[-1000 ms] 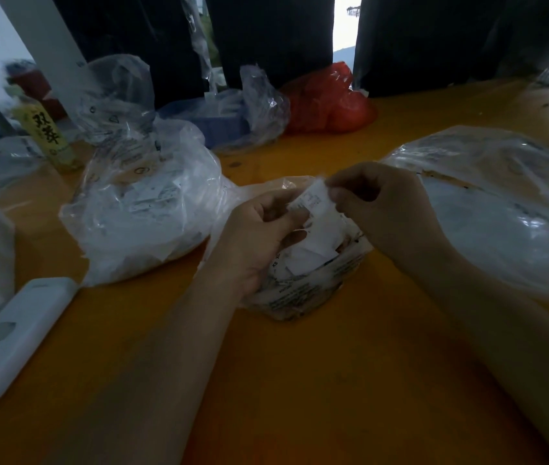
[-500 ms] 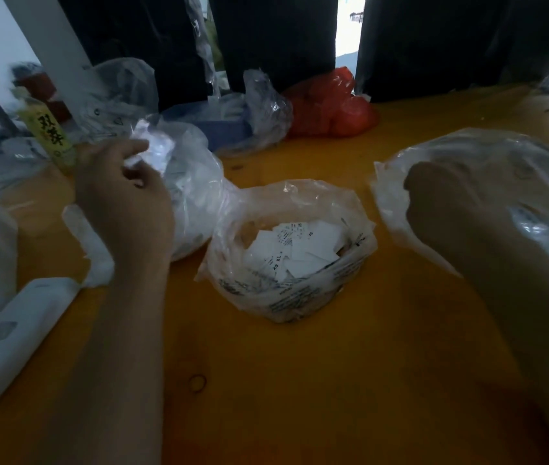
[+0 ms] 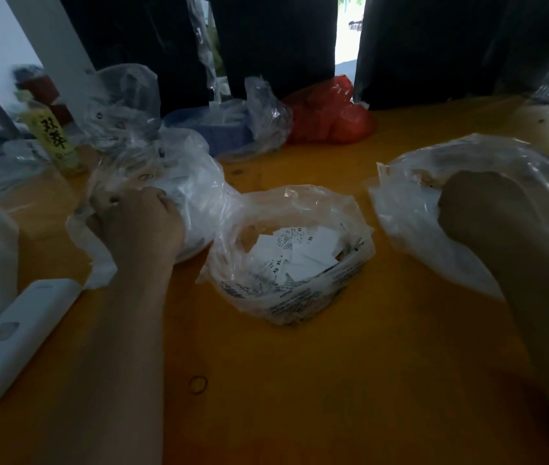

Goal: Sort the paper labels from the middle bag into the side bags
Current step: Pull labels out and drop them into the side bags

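Compared with one second ago, when both hands pinched a single label above the middle bag (image 3: 286, 253), the hands have separated — the left hand (image 3: 138, 226) has travelled to the left side bag (image 3: 172, 182) at centre-left of the frame, and the right hand (image 3: 488, 209) has travelled to the right side bag (image 3: 434, 182) at centre-right. Half a second ago the left hand carried a white slip above the left bag; that slip is no longer visible, and the hand sits lower, at the bag mouth. Judgement: one sorting cycle is at its deposit stage, and the next cycle will call for a return to the middle bag. Left-hand fingers are curled against the bag plastic; whether they grasp plastic, a label or nothing cannot be determined. The right hand is dark and seen from behind — its finger state cannot be determined. Count: three working bags, two hands. The paper labels (image 3: 300, 250) remain in the open middle bag at frame centre, roughly a dozen visible, some printed XS and XL; the overlapping pile prevents an exact count. The orange table (image 3: 300, 380) also carries one white device (image 3: 18, 333) at lower left and one red bag (image 3: 330, 112) at upper centre.
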Available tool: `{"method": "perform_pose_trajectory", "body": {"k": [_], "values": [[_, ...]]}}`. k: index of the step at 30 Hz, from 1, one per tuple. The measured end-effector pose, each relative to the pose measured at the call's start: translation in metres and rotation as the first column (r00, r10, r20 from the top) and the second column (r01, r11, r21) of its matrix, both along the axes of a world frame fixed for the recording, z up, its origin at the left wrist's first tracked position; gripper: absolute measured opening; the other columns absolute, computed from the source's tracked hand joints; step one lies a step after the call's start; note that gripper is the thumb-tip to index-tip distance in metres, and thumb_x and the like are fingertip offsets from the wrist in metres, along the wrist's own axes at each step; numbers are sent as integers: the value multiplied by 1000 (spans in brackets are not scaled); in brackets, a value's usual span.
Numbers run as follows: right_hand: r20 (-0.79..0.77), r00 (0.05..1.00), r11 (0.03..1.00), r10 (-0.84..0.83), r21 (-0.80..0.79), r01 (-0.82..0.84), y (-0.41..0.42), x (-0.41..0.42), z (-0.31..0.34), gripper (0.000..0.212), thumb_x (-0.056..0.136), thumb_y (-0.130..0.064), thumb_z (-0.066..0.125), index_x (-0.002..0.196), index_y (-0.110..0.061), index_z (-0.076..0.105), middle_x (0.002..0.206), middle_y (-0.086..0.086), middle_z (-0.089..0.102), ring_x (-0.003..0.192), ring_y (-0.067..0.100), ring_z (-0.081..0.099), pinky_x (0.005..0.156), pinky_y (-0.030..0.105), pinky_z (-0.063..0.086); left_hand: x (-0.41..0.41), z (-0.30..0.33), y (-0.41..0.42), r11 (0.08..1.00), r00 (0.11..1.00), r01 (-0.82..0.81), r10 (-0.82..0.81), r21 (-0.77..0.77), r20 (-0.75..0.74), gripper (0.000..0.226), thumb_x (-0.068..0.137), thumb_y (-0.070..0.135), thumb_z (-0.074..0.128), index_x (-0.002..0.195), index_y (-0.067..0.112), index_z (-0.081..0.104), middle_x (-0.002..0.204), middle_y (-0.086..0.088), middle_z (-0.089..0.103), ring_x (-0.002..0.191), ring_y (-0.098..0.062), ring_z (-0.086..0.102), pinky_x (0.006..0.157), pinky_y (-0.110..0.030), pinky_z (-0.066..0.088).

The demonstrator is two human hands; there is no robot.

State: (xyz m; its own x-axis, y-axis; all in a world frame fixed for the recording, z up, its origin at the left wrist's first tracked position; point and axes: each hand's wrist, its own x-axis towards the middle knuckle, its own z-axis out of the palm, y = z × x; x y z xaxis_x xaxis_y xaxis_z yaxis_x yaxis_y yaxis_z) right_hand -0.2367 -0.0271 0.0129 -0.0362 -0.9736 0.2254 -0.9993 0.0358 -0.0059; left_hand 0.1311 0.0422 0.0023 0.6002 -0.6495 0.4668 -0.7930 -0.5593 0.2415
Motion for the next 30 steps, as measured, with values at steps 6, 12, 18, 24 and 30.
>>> {"method": "perform_pose_trajectory", "body": {"k": [6,12,18,24,30], "values": [[165,986,996,10,-91,5,-11,2,-4,38,104,-25,46,79,-2,63,67,9,57,67,26,58,64,34,41,2,3,-6,982,987,148,-155,-119,-52,43,107,29,37,140,21,64,136,-19,64,135,-39,42,111,-52,31],[601,783,986,160,-137,-95,1,22,5,41,105,-29,41,81,-6,65,57,8,49,47,18,41,45,28,30,-20,6,-3,883,972,235,-219,-406,85,37,102,27,40,123,19,70,129,-5,69,136,-32,44,106,-45,29],[992,-127,795,-25,-57,-604,14,48,6,35,107,-31,42,78,-18,56,59,-5,27,46,11,15,37,23,13,-77,0,1,568,620,560,-770,-603,-150,29,108,25,44,106,19,73,97,7,74,85,-6,67,79,-20,53],[992,-83,543,-96,-18,-840,25,64,-20,31,105,-41,44,94,-17,60,64,1,31,49,15,16,39,25,14,-101,-15,1,527,142,723,-747,-447,-650,70,98,76,18,107,39,76,104,14,77,96,-2,69,88,-32,49],[993,-61,514,-105,2,-858,27,71,-26,34,103,-45,46,88,-19,62,61,-3,34,46,11,20,38,21,20,-109,-19,-4,586,-131,576,-622,-570,-772,45,96,58,56,98,20,80,93,2,76,91,-8,71,84,-32,52]]}}
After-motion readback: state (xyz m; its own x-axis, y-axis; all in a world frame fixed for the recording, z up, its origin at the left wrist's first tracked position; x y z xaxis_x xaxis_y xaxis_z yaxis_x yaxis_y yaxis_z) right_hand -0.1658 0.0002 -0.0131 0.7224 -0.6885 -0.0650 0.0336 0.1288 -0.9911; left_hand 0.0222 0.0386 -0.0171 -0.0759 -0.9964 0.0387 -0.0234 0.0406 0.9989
